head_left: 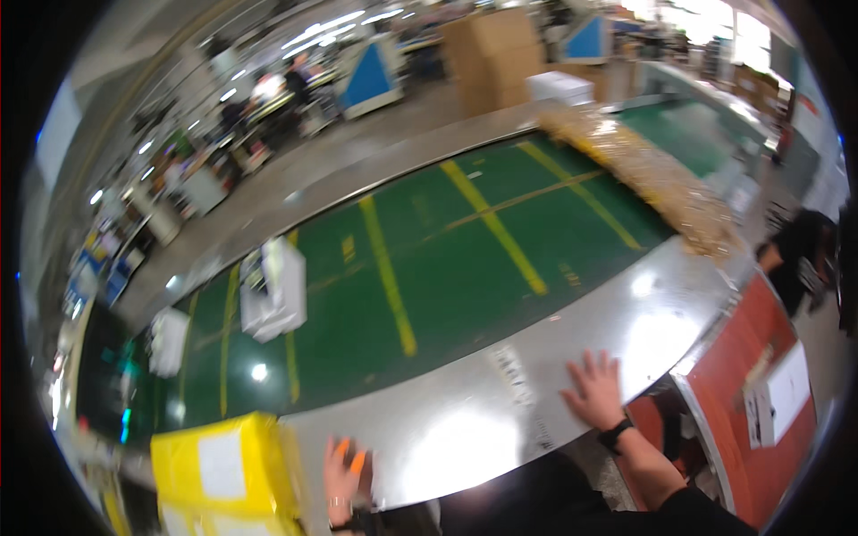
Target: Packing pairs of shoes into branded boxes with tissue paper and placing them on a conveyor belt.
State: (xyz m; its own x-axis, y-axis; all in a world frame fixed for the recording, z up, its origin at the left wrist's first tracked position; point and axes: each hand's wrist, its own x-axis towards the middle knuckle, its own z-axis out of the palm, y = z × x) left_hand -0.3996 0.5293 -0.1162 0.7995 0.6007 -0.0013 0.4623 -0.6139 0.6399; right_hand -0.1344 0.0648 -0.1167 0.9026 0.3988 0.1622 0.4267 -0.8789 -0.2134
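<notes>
Warehouse hall with ceiling strip lights, stacked cardboard boxes (493,55) and distant workstations fills the background of the head view. Green conveyor belt (447,259) with yellow painted lines runs across the middle, bordered on the near side by a shiny metal rim (500,393). On the belt: a white parcel (275,288) at left centre, a smaller white parcel (167,339) further left near the edge, and a long heap of tan bagged goods (648,174) at far right. Left hand (343,478) lies on the metal rim, fingers spread, grip released, just beside a yellow parcel (219,464) with a white label at the lower left; whether it touches the parcel cannot be told. Orange marks show at its fingertips. Right hand (594,389) lies flat on the metal rim, fingers splayed, grip released, holding nothing; a dark band sits on its wrist. Red panel (746,375) bearing a white sheet stands at lower right. Another person (795,255) in dark clothes stands at the right edge.
</notes>
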